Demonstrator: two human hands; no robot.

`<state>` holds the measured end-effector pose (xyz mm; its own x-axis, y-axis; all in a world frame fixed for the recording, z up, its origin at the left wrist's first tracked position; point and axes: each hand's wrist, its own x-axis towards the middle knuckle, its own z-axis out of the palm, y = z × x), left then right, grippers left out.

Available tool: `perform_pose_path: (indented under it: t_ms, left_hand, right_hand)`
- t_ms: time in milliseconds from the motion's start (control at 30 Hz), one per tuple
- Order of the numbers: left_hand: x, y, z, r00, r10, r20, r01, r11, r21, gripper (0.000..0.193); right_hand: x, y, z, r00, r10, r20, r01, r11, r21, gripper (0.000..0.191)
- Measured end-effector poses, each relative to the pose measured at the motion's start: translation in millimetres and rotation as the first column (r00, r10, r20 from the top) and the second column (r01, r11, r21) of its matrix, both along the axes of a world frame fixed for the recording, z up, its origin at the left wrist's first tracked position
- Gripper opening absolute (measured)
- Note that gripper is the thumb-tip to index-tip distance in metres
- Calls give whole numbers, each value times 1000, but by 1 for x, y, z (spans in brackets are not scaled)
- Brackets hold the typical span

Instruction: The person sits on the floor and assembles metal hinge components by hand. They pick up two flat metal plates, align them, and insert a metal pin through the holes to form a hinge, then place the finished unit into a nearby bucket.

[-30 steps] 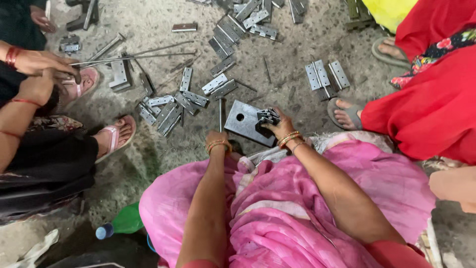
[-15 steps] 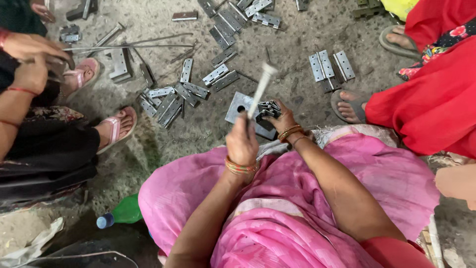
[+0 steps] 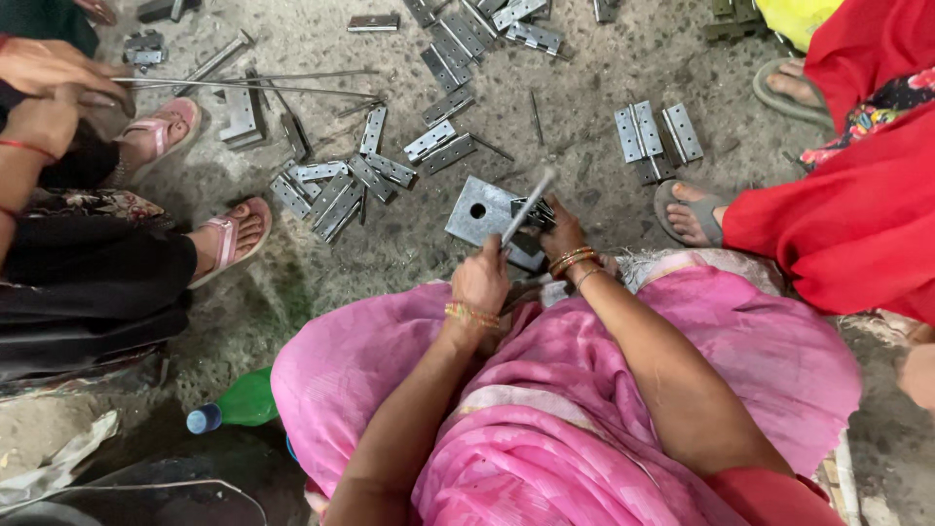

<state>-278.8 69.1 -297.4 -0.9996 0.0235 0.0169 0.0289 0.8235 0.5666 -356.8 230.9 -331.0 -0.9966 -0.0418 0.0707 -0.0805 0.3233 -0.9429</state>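
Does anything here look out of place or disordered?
Yes. Metal hinges lie scattered in loose heaps on the bare floor, some overlapping. A green bottle lies on its side by the pink cloth. Nothing looks broken.

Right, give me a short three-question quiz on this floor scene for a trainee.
1. True or false: the left hand holds a thin metal rod raised over the square steel plate.
2. What does the right hand rest on?
A. the green bottle
B. a small dark hinge piece on the plate
C. a pink sandal
3. Fill in: the loose grey parts spread over the concrete floor are flat metal ____.

Key:
1. True.
2. B; the fingers cover part of the piece.
3. Hinges, lying in small heaps beyond the plate.
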Motion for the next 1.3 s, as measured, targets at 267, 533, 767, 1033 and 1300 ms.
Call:
perform_pose_path:
  t_ms: [267,533,767,1033,1300]
  left_hand:
    - [-45,-37,-22,900,412,144,-431,785,445,34]
    - [-54,-58,-20,500,686,529,-866,419,274,33]
    - [-49,-53,-16,815,487,315,-554,814,176,64]
    - [-18,-28,-1,932,-78,353,-228,631,741,104]
    - [47,10,24,837,-383,390,-408,38,912,62]
  right_hand:
    - [-1,-6,22,994,23,-111,-17,998,52,57]
    - [8,-20,53,997,-64,-36,60,992,-111,63]
    - [31,-34,49,776,-238,583,486,816,-313,46]
    - [48,-8,44,947,97,307,54,893,-446,34]
    - [76,19,99,844,406,351,-255,879,-403,26]
